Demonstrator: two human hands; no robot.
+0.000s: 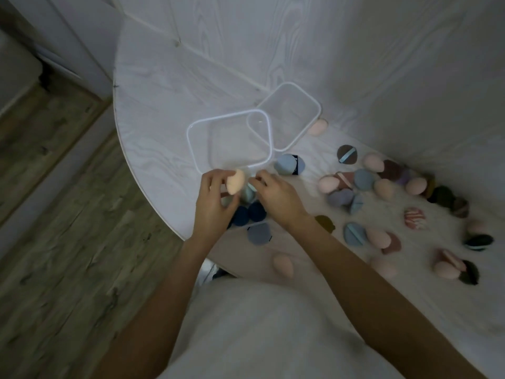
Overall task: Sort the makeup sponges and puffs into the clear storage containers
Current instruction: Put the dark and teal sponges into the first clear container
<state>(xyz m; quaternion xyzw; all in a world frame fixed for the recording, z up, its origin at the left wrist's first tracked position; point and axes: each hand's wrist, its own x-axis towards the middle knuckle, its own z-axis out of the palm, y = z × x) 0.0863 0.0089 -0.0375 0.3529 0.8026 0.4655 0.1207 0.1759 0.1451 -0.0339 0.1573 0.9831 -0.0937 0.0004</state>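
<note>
- Closest to me, my pale top fills the bottom of the view, both bare forearms reaching out over the table's [153,86] near edge.
- My left hand [211,199] pinches a peach sponge [235,181] beside the nearer clear container [191,140], probably ready to drop in.
- My right hand [276,194] curls over a pale blue puff [248,193]; I cannot tell if it grips.
- Both containers look empty, the farther container [318,110] overlapped by the nearer.
- Remaining sponges and puffs lie scattered toward the table's right side.
</note>
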